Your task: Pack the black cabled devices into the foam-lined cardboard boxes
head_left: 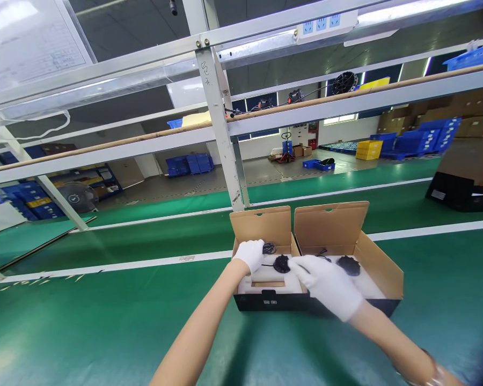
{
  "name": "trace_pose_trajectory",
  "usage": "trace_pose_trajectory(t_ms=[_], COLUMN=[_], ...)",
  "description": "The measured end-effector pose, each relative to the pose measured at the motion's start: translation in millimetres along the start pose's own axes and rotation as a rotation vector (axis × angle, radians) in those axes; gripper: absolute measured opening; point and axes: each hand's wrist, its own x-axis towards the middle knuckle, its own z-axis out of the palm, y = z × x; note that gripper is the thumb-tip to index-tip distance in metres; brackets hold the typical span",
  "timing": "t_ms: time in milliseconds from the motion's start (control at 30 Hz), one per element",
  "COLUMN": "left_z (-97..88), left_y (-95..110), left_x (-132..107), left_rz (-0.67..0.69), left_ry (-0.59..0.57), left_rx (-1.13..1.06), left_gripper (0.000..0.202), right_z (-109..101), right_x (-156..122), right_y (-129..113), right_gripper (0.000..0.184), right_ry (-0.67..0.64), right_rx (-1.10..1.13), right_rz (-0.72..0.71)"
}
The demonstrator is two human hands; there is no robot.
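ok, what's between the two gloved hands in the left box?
In the head view, a round black part on the white foam insert lies between the left hand and the right hand; the right fingertips reach to it.

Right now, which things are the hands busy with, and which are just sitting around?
Busy with:
- left hand and right hand, both in white gloves
- left open box with white insert
- round black part
- right open box with its black part

Just sitting around:
- blue crates
- yellow crates
- fan
- power strip
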Motion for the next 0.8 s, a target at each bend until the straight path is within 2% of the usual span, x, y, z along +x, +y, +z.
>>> trace_pose_trajectory(t_ms=[100, 167, 233, 333, 400, 500, 600, 700, 800], left_z=[16.4, 30.3, 41.9, 51.3, 52.4, 48.4, 39.8, 28.6, 15.2], left_y=[2, 5, 7, 5, 0, -18, -51, -98, -146], left_x=[14, 19, 21, 22, 21, 16, 3, -14, -29], left_rz=[-0.020, -0.031, -0.040, -0.043, -0.039, -0.044, -0.092, -0.175, -0.272], left_ry=[-0.078, -0.109, -0.121, -0.116, -0.115, -0.136, -0.161, -0.196, -0.254], left_rx=[0.256, 0.383, 0.478, 0.584, 0.638, 0.695, 0.740, 0.775, 0.770], left_gripper=[0.031, 0.033, 0.034, 0.034, 0.035, 0.035, 0.038, 0.047, 0.067], right_z=[-15, -11, 1, 18, 24, 25, 23, 30, 46], right_x=[-44, -70, -88, -99, -96, -77, -40, 17, 84], right_y=[46, 72, 90, 103, 109, 124, 143, 158, 164], right_gripper=[0.046, 0.042, 0.037, 0.045, 0.038, 0.027, 0.024, 0.021, 0.024], right_ry=[0.065, 0.086, 0.044, -0.099, -0.139, -0.089, -0.051, -0.041, -0.036], right_rx=[-0.224, -0.272, -0.275, -0.262, -0.231, -0.177, -0.127, -0.120, -0.112], right_rz=[0.000, 0.102, 0.256, 0.464, 0.493, 0.478, 0.477, 0.457, 0.420])
